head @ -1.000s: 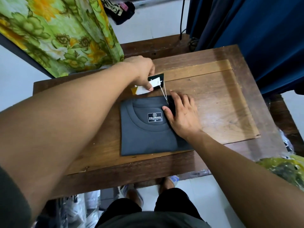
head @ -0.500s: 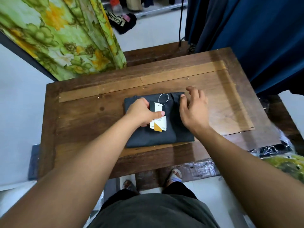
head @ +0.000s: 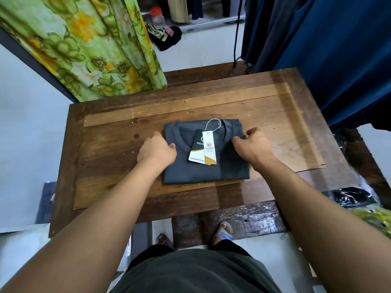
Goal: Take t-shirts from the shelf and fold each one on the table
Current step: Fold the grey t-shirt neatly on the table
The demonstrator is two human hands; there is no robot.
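Near edge of the wooden bench (head: 101,157): person's dark shirt, shorts & sandalled feet show below it. Both forearms reach over the near edge to mid-bench.

Folded dark grey t-shirt (head: 196,172) lies flat at bench centre, collar toward the far edge, a neat rectangle. Two hang tags (head: 204,150) on a white string lie on the chest, just below the collar, overlapping each other.

Left hand (head: 157,150) at the shirt's left edge, fingers curled under, thumb on the fabric; looks to grip that edge, though the fingertips are hidden. Right hand (head: 251,144) at the shirt's right edge near the far right corner, fingers curled, pinching the fold.

Beyond the far edge: green-yellow floral cloth (head: 84,45) hangs far left, dark blue cloth (head: 338,49) far right. Black garment (head: 165,37) on the floor further back.
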